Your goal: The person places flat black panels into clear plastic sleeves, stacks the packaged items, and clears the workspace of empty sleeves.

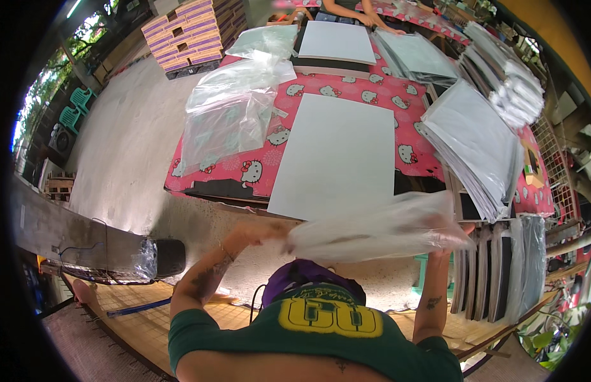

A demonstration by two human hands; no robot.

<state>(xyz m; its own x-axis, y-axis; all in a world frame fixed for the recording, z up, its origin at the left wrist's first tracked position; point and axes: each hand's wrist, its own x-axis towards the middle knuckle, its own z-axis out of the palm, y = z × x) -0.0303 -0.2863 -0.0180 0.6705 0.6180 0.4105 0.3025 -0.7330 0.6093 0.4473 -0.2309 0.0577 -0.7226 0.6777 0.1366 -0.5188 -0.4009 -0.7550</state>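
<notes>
A clear plastic bag (372, 232), blurred by motion, stretches between my two hands above the near edge of the table. At its left end, my left hand (270, 232) is closed on the plastic, its fingertips smeared. My right hand (443, 234) grips the other end, partly seen through the film. Just beyond the bag, a large white sheet or panel (337, 153) lies flat on the pink patterned tablecloth (407, 130). Loose clear plastic bags (228, 118) are heaped to its left.
Wrapped flat panels (477, 140) are stacked at the right, with more upright panels (499, 270) below. Another white panel (337, 41) lies at the far end, near another person's arms (372, 18). A banded cardboard stack (190, 35) stands far left; a dark-ended bench (165, 258) is near left.
</notes>
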